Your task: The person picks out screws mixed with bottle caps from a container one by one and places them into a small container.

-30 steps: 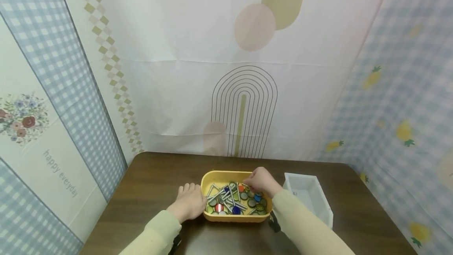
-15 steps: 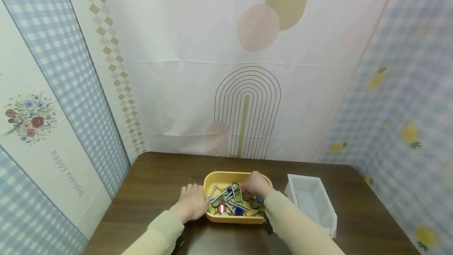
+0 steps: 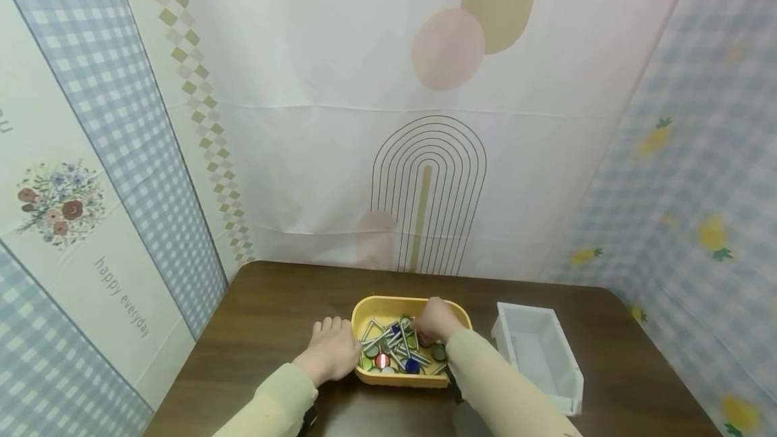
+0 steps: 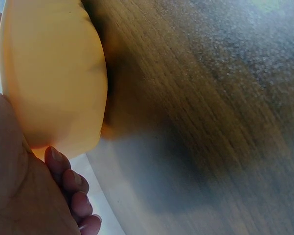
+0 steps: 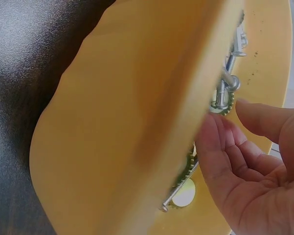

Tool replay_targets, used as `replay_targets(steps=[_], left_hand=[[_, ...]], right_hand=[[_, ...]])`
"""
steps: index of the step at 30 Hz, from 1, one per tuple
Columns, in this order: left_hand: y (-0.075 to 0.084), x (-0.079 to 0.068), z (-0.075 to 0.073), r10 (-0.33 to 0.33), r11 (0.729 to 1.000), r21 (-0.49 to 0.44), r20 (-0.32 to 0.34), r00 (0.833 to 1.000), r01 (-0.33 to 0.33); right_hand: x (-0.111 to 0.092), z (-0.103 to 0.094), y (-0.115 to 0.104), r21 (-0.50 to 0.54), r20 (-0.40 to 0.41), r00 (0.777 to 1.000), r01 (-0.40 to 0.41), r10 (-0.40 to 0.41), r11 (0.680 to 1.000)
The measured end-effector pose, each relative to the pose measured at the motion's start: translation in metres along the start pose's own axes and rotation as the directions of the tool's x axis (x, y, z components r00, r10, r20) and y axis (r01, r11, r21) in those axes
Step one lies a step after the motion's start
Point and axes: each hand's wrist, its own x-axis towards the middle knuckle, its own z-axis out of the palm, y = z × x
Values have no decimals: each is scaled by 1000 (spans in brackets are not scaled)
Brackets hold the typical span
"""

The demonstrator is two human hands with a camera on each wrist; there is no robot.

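A yellow plastic container [image 3: 403,380] holds a mix of silver bolts [image 3: 380,338] and bottle caps, among them a red-and-white cap [image 3: 382,361] and a dark blue cap [image 3: 411,366]. My left hand [image 3: 330,349] grips its left end, thumb at the rim and fingers outside against the wall [image 4: 54,73]. My right hand [image 3: 437,321] reaches in at the right side, fingers down among the caps and bolts. In the right wrist view, thumb and index finger stand apart near a bolt [image 5: 230,81]; the rim hides some fingertips, and no held thing shows.
A white open bin [image 3: 573,366] stands on the brown wooden table [image 3: 279,295], right of the yellow container. My right forearm passes close to its left side. A patterned cloth [image 3: 328,174] hangs behind the table, with checked cloths at both sides.
My right hand has moved left and deeper into the yellow container, over the caps. The left hand keeps its hold on the container's end. The head view has shifted slightly.
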Motion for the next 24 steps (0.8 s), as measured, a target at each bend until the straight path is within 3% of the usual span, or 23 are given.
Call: replay_targets(steps=[13, 20, 24], left_hand=[[1, 2, 2, -4, 1000, 14, -12, 1000, 4], [1, 4, 1, -8, 1000, 5, 4, 1000, 8], [1, 4, 1, -5, 1000, 6, 3, 1000, 5]], right_hand=[[6, 5, 6, 57, -5, 1000, 11, -11, 998], [6, 8, 6, 28, -23, 999, 49, -48, 998], [7, 11, 5, 3, -50, 998, 25, -25, 1000]])
